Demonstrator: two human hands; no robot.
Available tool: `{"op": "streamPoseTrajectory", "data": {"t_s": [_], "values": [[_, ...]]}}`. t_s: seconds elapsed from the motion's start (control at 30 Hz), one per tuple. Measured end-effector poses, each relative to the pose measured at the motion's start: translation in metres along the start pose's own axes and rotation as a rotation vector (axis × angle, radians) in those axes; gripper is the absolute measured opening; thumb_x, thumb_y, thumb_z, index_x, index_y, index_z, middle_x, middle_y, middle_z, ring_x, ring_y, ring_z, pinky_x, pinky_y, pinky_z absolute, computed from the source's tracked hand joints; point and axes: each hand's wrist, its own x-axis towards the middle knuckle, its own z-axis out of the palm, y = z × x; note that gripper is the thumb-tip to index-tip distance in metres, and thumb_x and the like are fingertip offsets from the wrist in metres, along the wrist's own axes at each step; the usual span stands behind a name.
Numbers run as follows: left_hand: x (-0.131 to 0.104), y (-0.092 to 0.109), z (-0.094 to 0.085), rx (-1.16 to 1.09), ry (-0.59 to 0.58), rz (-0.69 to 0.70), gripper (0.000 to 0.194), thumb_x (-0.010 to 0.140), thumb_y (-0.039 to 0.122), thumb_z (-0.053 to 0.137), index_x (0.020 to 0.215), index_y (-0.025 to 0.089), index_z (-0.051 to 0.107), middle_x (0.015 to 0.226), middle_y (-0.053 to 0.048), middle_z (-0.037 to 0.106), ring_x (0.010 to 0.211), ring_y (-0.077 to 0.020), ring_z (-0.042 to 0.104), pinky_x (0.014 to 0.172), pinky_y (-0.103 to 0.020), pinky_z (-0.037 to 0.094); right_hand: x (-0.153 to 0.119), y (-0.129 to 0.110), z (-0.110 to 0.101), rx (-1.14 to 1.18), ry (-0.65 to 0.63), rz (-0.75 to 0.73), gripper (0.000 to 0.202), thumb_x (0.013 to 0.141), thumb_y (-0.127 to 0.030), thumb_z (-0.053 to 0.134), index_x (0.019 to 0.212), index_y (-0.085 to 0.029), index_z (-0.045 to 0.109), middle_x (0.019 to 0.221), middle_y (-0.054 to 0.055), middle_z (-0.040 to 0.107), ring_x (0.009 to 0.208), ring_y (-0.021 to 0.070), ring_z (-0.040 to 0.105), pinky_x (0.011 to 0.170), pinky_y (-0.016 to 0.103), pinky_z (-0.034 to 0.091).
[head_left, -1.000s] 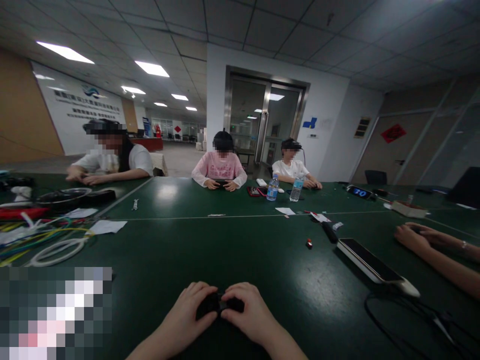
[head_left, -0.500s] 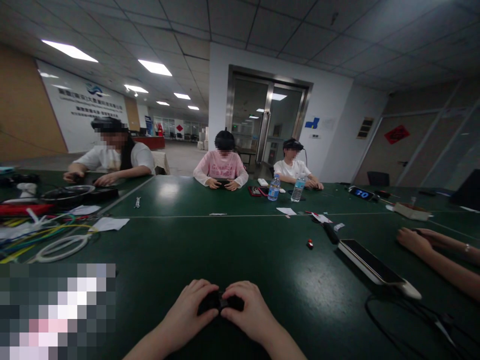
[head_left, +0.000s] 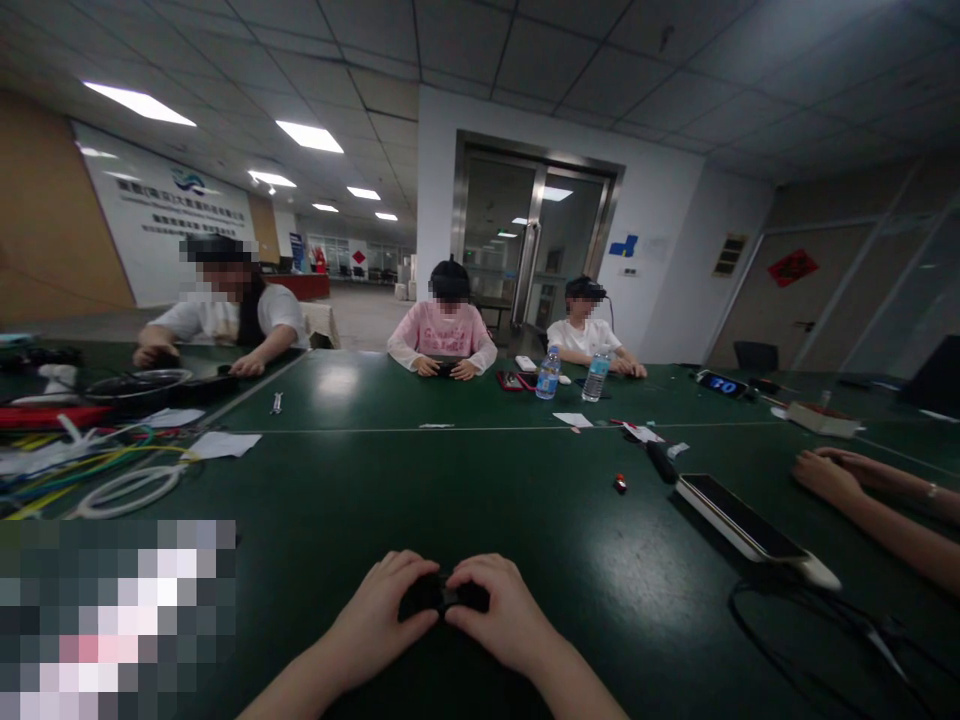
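Note:
A small black object (head_left: 444, 594) lies between my two hands at the bottom centre, over the dark green table (head_left: 360, 480). Curled around its left end are the thumb and fingers of my left hand (head_left: 382, 612). On its right end, my right hand (head_left: 504, 612) closes in the same way. The fingertips of both hands come near each other at its middle. What kind of object it is cannot be made out, since the fingers cover both ends.
Cables (head_left: 127, 490) lie at the left. Two bottles (head_left: 547, 375) stand far right of centre. A small red item (head_left: 620, 484) and a white device with a dark screen (head_left: 742, 518) lie right. Another person's hands (head_left: 832, 475) rest at the right edge. Three people sit opposite.
My hands and the black object have hardly moved. The person at the far left has shifted, with the hands further apart.

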Motion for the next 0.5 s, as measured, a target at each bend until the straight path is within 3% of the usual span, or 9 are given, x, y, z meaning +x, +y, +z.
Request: {"op": "streamPoseTrajectory", "data": {"t_s": [0.5], "values": [[-0.0005,-0.0003,0.0012,-0.002,0.014,-0.001,0.037,0.072,0.031,0.055,0.109,0.025,0.054,0.107,-0.005,0.057,0.100,-0.0216,0.050,0.088,-0.037,0.038,0.0013,0.0000,-0.0009,-0.034,-0.019,0.008,0.023,0.067,-0.027,0.068,0.089,-0.029,0.063,0.099,-0.002,0.064,0.099,0.0189,0.053,0.089,0.034,0.035]]}}
